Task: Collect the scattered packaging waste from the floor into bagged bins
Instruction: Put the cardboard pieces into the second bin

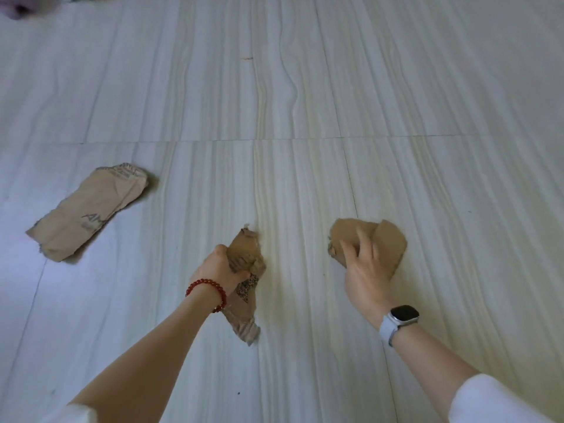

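Observation:
My left hand (218, 268), with a red bead bracelet at the wrist, grips a torn, crumpled strip of brown cardboard (244, 312) that hangs down below the fist. My right hand (364, 270), with a watch on the wrist, has its fingers on a rounded brown cardboard scrap (390, 242) at floor level; whether the fingers curl round it is blurred. A third, longer flat piece of printed brown cardboard (88, 212) lies on the floor at the left, apart from both hands.
The floor (305, 102) is pale striped tile with thin joints. A small orange speck (247, 58) lies farther ahead. Dim blurred shapes (18, 7) sit at the top left corner. No bin or bag is in view.

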### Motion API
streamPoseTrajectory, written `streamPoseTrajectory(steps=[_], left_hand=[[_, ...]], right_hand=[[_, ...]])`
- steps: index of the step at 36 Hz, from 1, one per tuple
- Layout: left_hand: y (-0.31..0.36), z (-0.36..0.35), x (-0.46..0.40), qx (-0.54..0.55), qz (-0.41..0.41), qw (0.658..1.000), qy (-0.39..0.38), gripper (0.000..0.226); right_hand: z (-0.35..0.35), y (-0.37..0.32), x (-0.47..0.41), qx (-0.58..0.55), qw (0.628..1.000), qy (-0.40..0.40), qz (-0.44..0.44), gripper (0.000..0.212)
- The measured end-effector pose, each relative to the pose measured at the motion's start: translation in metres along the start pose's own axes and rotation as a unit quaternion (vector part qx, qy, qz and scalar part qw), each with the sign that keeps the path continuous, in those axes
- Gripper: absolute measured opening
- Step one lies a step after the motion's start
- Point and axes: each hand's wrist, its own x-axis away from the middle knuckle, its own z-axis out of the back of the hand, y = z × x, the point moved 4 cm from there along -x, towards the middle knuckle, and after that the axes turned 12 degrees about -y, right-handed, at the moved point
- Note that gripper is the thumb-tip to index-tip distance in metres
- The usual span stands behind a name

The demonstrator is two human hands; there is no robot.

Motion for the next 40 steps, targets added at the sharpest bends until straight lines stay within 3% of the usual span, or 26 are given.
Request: streamPoseTrajectory(steps=[3, 8, 14, 20, 28, 31, 34, 38, 40], left_hand=[[-0.030, 0.010, 0.023, 0.051, -0.014, 0.998, 0.014, 0.032], [-0.085, 0.064, 0.080, 0.151, -0.017, 0.985, 0.086, 0.023], [-0.155, 0.173, 0.190, 0.178, -0.008, 0.956, 0.235, 0.030], [-0.264, 0.258, 0.325, 0.214, 0.046, 0.883, 0.415, 0.021], [-0.416, 0.274, 0.497, 0.226, 0.131, 0.788, 0.557, 0.025], [-0.468, 0.258, 0.536, 0.229, 0.172, 0.799, 0.529, 0.032], [-0.509, 0.229, 0.547, 0.192, 0.208, 0.858, 0.428, 0.039], [-0.537, 0.181, 0.535, 0.053, 0.252, 0.917, 0.304, 0.044], [-0.547, 0.165, 0.529, -0.034, 0.276, 0.922, 0.270, 0.047]], right_hand=[[0.004, -0.048, 0.014, -0.053, 0.996, -0.030, 0.059, 0.073], [0.024, -0.125, 0.039, -0.154, 0.986, -0.032, 0.061, 0.070], [0.056, -0.246, 0.057, -0.277, 0.951, -0.072, 0.120, 0.041], [0.093, -0.402, 0.098, -0.338, 0.905, -0.074, 0.248, 0.032], [0.133, -0.579, 0.224, -0.309, 0.838, -0.010, 0.450, 0.030], [0.132, -0.631, 0.275, -0.274, 0.812, -0.014, 0.515, 0.029], [0.121, -0.671, 0.318, -0.217, 0.796, -0.012, 0.565, 0.029], [0.099, -0.704, 0.361, -0.148, 0.776, -0.018, 0.613, 0.029], [0.085, -0.715, 0.376, -0.124, 0.769, -0.054, 0.625, 0.030]])
